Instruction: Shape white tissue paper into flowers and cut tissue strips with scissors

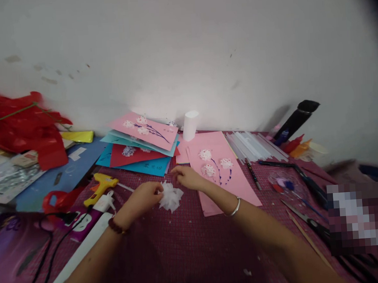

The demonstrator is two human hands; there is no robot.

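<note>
A ruffled white paper flower [171,197] is at the middle of the table. My left hand [147,197] is closed at the flower's left edge, thumb and fingers pinching its petals. Just above and to the right of the flower, my right hand [187,178] reaches leftward with its fingers apart and nothing visible in them. Beside my right forearm, a pink sheet [240,188] carries several white puffy blossoms with dark blue stems. My right forearm covers part of that sheet.
A yellow glue gun [100,187] and a white glue bottle [104,202] lie left. Decorated cards [156,137] are stacked behind, near a white paper roll [191,125]. Glue sticks [252,145], a marker [252,174] and scissors [311,225] lie right. A wall closes off the back.
</note>
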